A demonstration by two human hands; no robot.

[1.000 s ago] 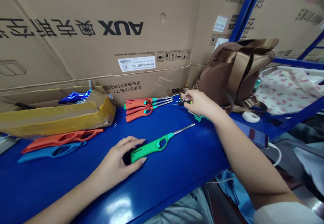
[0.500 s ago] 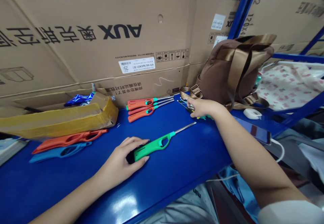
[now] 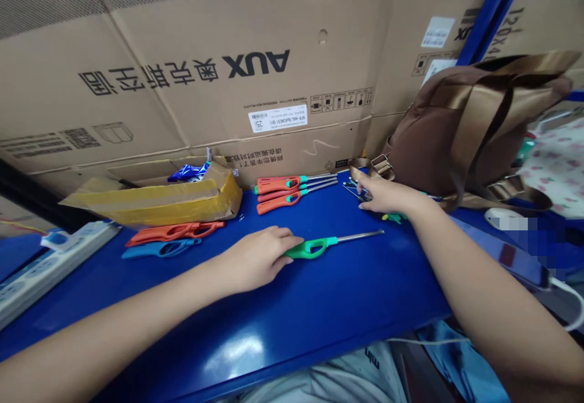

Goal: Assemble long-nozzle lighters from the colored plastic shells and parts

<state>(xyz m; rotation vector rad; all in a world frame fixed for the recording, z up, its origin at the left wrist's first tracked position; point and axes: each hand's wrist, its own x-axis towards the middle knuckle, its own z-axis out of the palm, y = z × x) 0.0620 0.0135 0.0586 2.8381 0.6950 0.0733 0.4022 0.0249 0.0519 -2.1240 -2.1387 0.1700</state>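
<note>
My left hand [image 3: 260, 257] is closed round the handle of a green long-necked gas lighter [image 3: 314, 248], which lies over the blue tabletop with its metal tube to the right. My right hand [image 3: 381, 196] is at a small pile of thin metal and dark parts [image 3: 351, 190] near the bag strap. Its thumb and fingers are apart there, and nothing clear is between them. Small green and yellow pieces [image 3: 395, 216] show under its wrist. Left of this pile, several assembled red-orange lighters [image 3: 280, 201] with metal tubes lie stacked.
A taped cardboard tray [image 3: 182, 202] holds a blue packet. Before it lie orange handle shells [image 3: 173, 233] and blue handle shells [image 3: 159, 248]. A power strip [image 3: 59, 263] is at the left; a brown backpack [image 3: 438, 117], white mouse [image 3: 504, 217] and charging phone [image 3: 506, 254] are at the right.
The view has swung left. My left hand has gone from resting loosely round the green lighter's end to gripping its handle. My right hand stays at the pile, its fingers more spread.
</note>
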